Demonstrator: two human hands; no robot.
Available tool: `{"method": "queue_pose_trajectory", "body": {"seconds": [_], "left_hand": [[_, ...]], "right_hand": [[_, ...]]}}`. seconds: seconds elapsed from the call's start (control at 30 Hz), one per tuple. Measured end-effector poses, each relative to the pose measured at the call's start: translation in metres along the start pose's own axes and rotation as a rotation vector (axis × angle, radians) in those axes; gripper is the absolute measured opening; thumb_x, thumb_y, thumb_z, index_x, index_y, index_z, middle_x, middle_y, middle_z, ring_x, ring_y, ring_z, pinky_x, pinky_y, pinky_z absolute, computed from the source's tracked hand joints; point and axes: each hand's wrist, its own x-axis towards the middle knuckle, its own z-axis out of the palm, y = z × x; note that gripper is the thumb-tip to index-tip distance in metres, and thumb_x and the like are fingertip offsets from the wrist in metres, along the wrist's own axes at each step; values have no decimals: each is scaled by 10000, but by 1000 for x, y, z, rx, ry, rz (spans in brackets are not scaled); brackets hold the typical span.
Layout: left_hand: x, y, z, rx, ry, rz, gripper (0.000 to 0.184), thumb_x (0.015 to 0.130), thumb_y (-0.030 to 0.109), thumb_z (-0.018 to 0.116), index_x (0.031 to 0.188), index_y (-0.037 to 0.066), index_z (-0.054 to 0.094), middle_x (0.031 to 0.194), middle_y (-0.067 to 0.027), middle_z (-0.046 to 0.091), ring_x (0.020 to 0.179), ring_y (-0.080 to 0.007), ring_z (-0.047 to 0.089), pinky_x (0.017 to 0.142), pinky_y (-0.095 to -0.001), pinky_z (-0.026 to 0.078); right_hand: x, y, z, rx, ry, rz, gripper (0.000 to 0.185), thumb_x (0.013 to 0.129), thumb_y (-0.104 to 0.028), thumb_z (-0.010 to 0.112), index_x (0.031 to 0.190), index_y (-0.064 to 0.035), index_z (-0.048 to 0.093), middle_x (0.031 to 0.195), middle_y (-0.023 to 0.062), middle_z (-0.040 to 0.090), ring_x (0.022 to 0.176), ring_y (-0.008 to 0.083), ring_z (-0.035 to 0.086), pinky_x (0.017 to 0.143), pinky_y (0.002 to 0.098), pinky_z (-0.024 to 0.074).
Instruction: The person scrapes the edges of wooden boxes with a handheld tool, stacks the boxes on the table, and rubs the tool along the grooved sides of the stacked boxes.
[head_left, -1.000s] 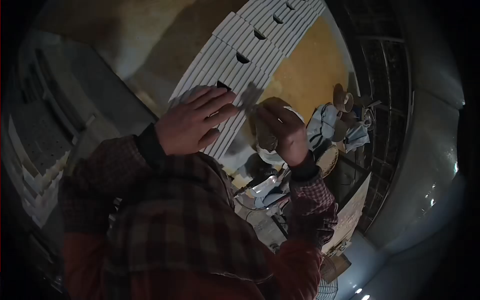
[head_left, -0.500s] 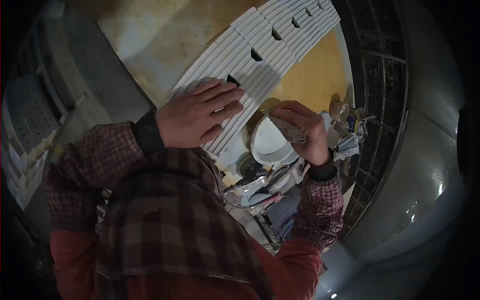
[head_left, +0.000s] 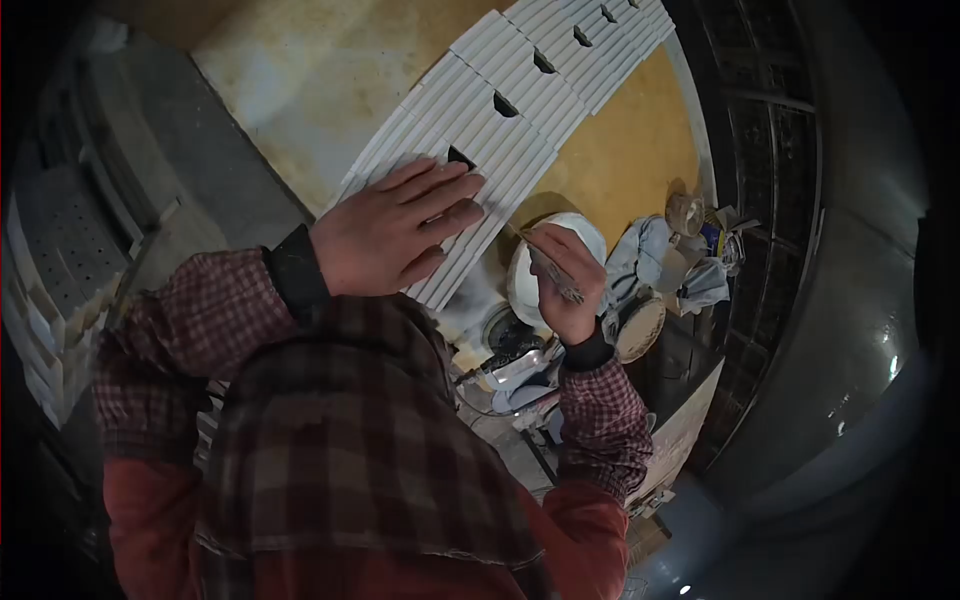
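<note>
My left hand (head_left: 400, 228) lies flat with its fingers stretched over a row of ribbed white strips (head_left: 470, 95), close to a dark notch in them. The strips run side by side up the board, with several dark notches along the middle. My right hand (head_left: 570, 280) is closed around a worn grey folded piece (head_left: 553, 272) with a yellowish tip; its exact kind is unclear. Beneath and behind that hand is a round white basin (head_left: 522, 290), partly hidden by the fingers.
The strips lie on a yellowish board (head_left: 625, 130). Right of my right hand are crumpled bluish cloths (head_left: 632, 255), a roll of tape (head_left: 684, 213) and a round tan disc (head_left: 640, 330). A power tool (head_left: 515, 370) sits below the basin. A dark metal rack (head_left: 765, 200) stands right.
My right hand has moved left and slightly down with the grey piece, now in front of the basin and nearer the strips. My left hand stays in place on the strips.
</note>
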Motion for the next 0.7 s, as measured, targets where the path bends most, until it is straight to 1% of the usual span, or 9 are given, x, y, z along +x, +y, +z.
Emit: {"method": "queue_pose_trajectory", "body": {"seconds": [0.07, 0.17, 0.27, 0.3, 0.37, 0.4, 0.5, 0.6, 0.7], "left_hand": [[0, 0, -1, 12, 4, -4, 537, 750, 168, 617, 1257, 103, 453, 1386, -85, 342, 1293, -248, 312, 1065, -405, 259], [2, 2, -2, 28, -6, -2, 535, 746, 170, 620, 1250, 99, 457, 1384, -88, 345, 1293, -254, 311, 1064, -409, 260], [3, 1, -2, 35, 2, 13, 535, 732, 153, 621, 1238, 85, 464, 1373, -98, 355, 1280, -265, 327, 1058, -404, 269], [4, 1, 0, 54, 35, 24, 530, 722, 149, 622, 1226, 78, 476, 1354, -111, 379, 1265, -274, 348, 1048, -408, 281], [4, 1, -2, 64, 12, 27, 536, 710, 143, 628, 1221, 73, 482, 1359, -110, 374, 1262, -274, 351, 1043, -408, 290], [4, 2, 0, 82, 31, 29, 527, 713, 145, 621, 1217, 69, 487, 1343, -121, 390, 1251, -284, 365, 1033, -417, 303], [5, 3, -3, 98, 19, 39, 516, 718, 137, 606, 1217, 73, 493, 1334, -131, 395, 1243, -297, 368, 1029, -422, 305], [6, 3, -3, 91, 12, 39, 522, 706, 138, 607, 1213, 77, 499, 1334, -135, 394, 1244, -302, 366, 1030, -427, 302], [6, 2, -2, 69, 9, 31, 515, 701, 139, 607, 1203, 75, 509, 1338, -129, 392, 1251, -297, 358, 1031, -425, 300]], "right_hand": [[-5, -1, 2, 109, 39, 75, 371, 651, 129, 548, 987, -7, 626, 965, 132, 597, 843, 259, 597, 744, 292, 470], [-10, 0, 11, -6, 51, -38, 471, 585, 86, 552, 1047, 6, 600, 1050, 156, 560, 914, 301, 588, 787, 309, 465], [-12, -1, 23, -372, 55, -245, 442, 637, 54, 569, 1078, 19, 577, 1039, 166, 548, 796, 296, 584, 659, 355, 479], [-14, -2, 25, -502, -2, -296, 440, 661, 13, 544, 1100, 54, 551, 1060, 165, 535, 682, 250, 541, 582, 336, 450], [-16, -8, 33, -736, 25, -350, 472, 666, -26, 530, 1128, 71, 524, 1080, 151, 522, 632, 211, 491, 556, 311, 424], [-17, -16, 29, -770, -91, -279, 485, 662, -32, 522, 1136, 74, 516, 1089, 141, 523, 636, 187, 477, 560, 293, 416], [-14, -20, 17, -585, -93, -236, 457, 659, -17, 539, 1111, 46, 546, 1084, 143, 532, 669, 216, 524, 570, 310, 432], [-10, -14, 17, -326, 102, -153, 419, 656, 46, 554, 1075, 46, 561, 1047, 151, 542, 742, 283, 581, 621, 349, 470], [-13, -13, 36, -509, 85, -216, 437, 666, -5, 552, 1097, 65, 547, 1077, 162, 529, 686, 252, 537, 578, 319, 449]]}}
